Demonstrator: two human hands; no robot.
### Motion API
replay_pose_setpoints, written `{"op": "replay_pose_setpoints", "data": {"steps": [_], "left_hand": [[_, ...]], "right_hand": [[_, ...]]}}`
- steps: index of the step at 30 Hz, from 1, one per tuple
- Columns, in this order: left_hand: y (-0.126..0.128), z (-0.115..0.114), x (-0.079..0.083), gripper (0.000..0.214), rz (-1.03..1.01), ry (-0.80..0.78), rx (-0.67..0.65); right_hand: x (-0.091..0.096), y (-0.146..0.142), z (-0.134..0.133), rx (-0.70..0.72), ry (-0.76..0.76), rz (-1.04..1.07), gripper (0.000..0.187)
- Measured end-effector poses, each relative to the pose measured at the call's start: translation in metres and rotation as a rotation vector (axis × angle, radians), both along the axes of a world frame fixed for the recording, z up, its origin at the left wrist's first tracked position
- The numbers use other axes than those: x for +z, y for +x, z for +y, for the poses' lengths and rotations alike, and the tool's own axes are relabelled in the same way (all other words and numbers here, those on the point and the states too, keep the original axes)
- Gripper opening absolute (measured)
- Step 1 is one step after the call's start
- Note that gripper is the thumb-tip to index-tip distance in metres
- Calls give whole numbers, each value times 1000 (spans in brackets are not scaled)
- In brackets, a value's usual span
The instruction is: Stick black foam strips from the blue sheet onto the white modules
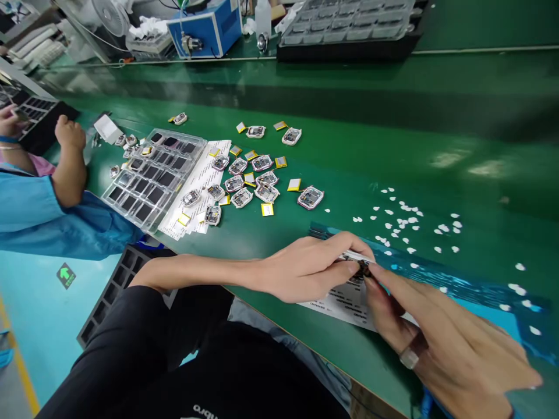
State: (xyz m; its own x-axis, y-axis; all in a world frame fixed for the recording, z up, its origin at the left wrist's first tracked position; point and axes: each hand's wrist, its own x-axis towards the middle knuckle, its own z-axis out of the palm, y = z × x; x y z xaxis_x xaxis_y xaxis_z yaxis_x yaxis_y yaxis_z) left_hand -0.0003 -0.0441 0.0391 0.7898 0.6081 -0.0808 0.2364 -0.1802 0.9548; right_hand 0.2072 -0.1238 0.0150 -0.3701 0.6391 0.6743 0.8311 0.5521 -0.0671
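My left hand is closed around a white-rimmed smartwatch housing with its electronics exposed, held just above the table's near edge. My right hand meets it from the right, thumb and forefinger pinched at a small dark part on the housing; what that part is I cannot make out. A clear band wraps one finger of this hand. Beneath both hands lies a printed white sheet. Farther left, several open smartwatch housings lie with small yellow-edged batteries beside them.
Small white pieces are scattered to the right, some on a blue film. A clear compartment tray stands left, near a co-worker's hand. At the back are a blue box and stacked clear trays.
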Motion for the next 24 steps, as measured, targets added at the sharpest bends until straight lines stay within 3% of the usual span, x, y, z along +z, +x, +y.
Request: {"op": "replay_pose_setpoints", "data": {"steps": [8, 11, 14, 16, 20, 24], "left_hand": [[0, 2, 0, 21, 88, 10, 13], [0, 4, 0, 19, 41, -15, 49], [1, 3, 2, 18, 8, -15, 24], [1, 2, 2, 19, 11, 5, -11], [1, 1, 2, 18, 45, 15, -37], [0, 4, -1, 11, 30, -102, -34]], "right_hand": [[-6, -1, 7, 18, -54, 37, 82], [-5, -2, 8, -46, -84, 122, 60], [-1, -2, 9, -27, -112, 152, 28], [0, -2, 9, -3, -124, 162, 20], [-5, -2, 9, -35, -104, 163, 29], [-10, 4, 2, -68, -107, 129, 63]]}}
